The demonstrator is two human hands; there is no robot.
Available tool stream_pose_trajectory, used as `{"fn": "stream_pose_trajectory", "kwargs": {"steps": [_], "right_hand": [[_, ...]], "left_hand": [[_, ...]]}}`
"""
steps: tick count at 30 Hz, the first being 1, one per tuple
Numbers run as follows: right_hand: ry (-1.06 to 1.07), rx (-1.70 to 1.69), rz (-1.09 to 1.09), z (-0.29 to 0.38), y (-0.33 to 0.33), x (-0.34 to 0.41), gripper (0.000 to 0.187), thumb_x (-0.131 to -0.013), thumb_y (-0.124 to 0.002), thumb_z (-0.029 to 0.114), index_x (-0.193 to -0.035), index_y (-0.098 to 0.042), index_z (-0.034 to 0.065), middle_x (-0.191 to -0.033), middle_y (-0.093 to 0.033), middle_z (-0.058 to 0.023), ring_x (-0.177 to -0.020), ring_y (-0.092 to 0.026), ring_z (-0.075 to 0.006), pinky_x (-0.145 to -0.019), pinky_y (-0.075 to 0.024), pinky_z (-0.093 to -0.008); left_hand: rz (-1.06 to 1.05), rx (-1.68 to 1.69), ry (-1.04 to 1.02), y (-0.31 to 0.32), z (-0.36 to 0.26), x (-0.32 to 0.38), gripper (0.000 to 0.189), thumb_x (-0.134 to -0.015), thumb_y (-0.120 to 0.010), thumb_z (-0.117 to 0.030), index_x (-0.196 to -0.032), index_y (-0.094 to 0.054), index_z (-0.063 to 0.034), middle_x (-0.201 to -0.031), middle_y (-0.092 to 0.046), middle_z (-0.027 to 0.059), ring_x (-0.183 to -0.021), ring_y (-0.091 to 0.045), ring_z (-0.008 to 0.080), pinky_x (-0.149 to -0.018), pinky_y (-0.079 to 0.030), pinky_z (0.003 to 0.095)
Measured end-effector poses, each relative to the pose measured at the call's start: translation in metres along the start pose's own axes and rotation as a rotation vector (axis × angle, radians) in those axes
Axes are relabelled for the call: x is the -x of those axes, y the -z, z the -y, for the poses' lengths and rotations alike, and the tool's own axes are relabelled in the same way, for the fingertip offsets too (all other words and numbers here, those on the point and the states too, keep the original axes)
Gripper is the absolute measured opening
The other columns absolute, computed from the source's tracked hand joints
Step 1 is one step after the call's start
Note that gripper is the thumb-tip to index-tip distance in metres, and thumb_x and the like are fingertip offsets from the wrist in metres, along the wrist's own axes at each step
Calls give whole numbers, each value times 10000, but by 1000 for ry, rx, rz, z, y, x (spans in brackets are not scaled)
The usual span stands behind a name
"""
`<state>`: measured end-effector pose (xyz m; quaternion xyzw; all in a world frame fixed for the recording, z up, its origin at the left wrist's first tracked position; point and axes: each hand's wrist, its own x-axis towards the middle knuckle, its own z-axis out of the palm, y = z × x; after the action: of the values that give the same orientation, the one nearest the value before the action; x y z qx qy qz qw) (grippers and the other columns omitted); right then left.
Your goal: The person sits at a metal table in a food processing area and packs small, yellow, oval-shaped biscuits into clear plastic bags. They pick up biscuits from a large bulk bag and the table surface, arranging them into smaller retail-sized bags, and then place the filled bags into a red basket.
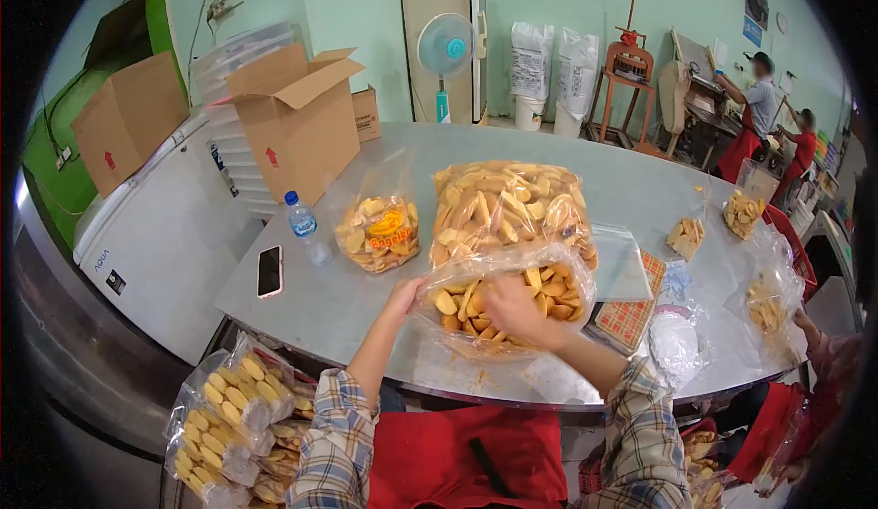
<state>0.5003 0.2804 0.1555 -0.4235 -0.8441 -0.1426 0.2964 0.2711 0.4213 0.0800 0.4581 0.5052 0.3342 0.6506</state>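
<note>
A large clear plastic bag lies open before me, filled with golden toasted bread pieces. My left hand pinches its rim on the left side. Inside the mouth, my right hand reaches among the pieces; it is blurred and its fingertips are hidden, so what it holds cannot be made out. Directly behind stands another big full bag of the same bread. To the left of it, a smaller printed bag of pieces sits upright on the grey table.
On the left are a phone, a water bottle and an open carton. Clear empty bags, a patterned box and a white scale-like object lie right. A co-worker's hand touches a bag. Bagged bread sits below left.
</note>
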Motion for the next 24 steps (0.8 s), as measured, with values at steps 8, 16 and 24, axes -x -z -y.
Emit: {"fn": "stream_pose_trajectory", "kwargs": {"steps": [8,16,24], "right_hand": [[-156,-184,291,115,-38,70,203,-762,-596,114,-955,-582,51,-932,-579,-113,-822,-604,-304,-675,-500,-414],[-743,192,-563,-75,63,118,314,-773,-543,-9,-1086,-536,13,-997,-542,-175,-955,-528,-365,-817,-439,-487],[-695,291,791,-181,46,156,422,-713,-610,66,-1121,-634,171,-978,-654,-139,-966,-612,-313,-829,-484,-433]], "left_hand": [[-47,-135,-34,18,23,38,340,-884,-562,-303,-1007,-571,14,-838,-593,128,-728,-590,226,-635,-481,330],[-237,-908,-1074,57,121,347,557,-737,-641,-274,-1227,-492,-56,-1283,-434,204,-1212,-327,401,-996,-192,613],[-24,-1479,-233,210,241,430,472,-876,-578,-348,-1297,-504,-146,-1440,-287,184,-1311,-253,407,-1020,-150,650]]}}
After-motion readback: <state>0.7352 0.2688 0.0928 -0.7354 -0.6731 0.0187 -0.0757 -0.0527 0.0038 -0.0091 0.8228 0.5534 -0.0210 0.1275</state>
